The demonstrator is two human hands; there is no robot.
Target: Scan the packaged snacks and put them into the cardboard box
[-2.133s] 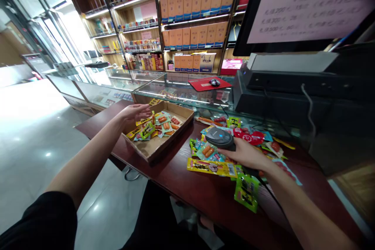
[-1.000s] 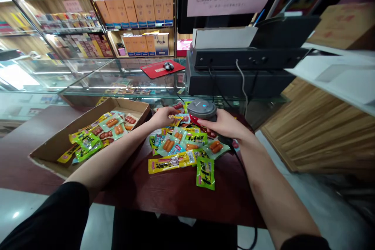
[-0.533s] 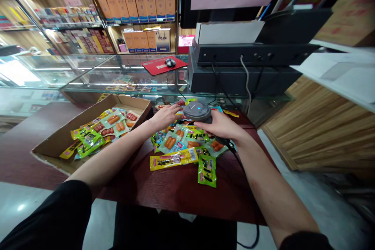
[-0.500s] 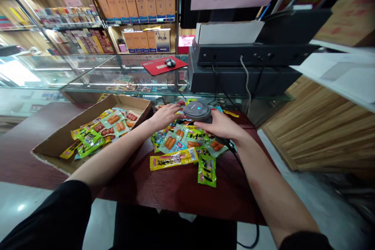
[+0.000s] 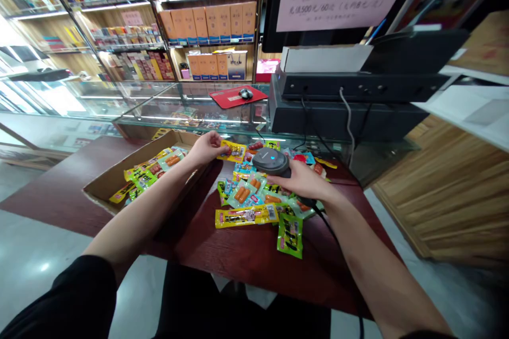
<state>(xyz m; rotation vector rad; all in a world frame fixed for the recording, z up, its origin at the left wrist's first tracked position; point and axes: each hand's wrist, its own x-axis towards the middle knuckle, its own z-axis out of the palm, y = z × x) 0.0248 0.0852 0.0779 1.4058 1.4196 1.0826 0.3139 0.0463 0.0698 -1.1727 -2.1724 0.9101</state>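
Observation:
My left hand (image 5: 208,148) pinches one end of a yellow snack packet (image 5: 234,151), between the cardboard box and the pile. My right hand (image 5: 304,177) is wrapped round a grey barcode scanner (image 5: 271,161), whose head carries a small blue light. Beneath and in front of the scanner lies a heap of packaged sausages (image 5: 242,194) in clear, green and yellow wrappers. A long yellow packet (image 5: 246,215) and a green packet (image 5: 290,235) lie at its near edge. More packets sit in the open cardboard box (image 5: 104,176), partly hidden by my left forearm.
Behind the brown table (image 5: 191,254) runs a glass display counter (image 5: 178,100) with a red mouse pad (image 5: 222,97) and a computer mouse (image 5: 245,94) on top. A black cash drawer (image 5: 342,116) stands at the back right. The scanner's cable (image 5: 330,228) hangs past my right forearm.
My left hand has drawn back leftward from the pile with a yellow packet in its fingers. The scanner stays over the heap in my right hand. The view has shifted slightly.

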